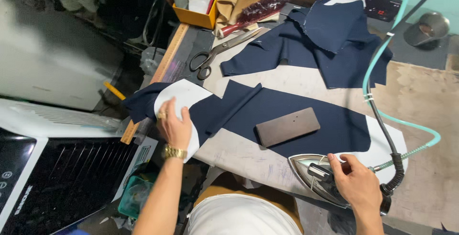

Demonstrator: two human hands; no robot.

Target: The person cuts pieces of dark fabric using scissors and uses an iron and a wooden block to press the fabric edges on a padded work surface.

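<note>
left hand point(173, 126) lies flat, fingers spread, palm down on a white interfacing piece point(184, 102) that sits over the left end of the navy cloth panel point(306, 120); it presses, grasping nothing. gold ring and gold watch point(174, 152) on that hand and wrist

right hand point(356, 183) is clenched around the handle of a steam iron point(315, 176); the iron stands on the near edge of the ironing table point(420, 120), soleplate down, just beside the panel's lower right edge, touching white backing there. black cord and teal hose point(377, 58) run up from the iron's rear across the table

navy panel lies spread across the table's middle, one strip folded over near its left part. a dark rectangular block point(287, 127) rests on the panel, between the two hands, apart from both

further back: more navy cut pieces point(325, 39) heaped, scissors point(217, 53) just left of them, a wooden ruler point(162, 72) along the table's left edge, a brush point(253, 12), a yellow tray point(198, 17), a metal cup point(428, 27) at far right
</note>
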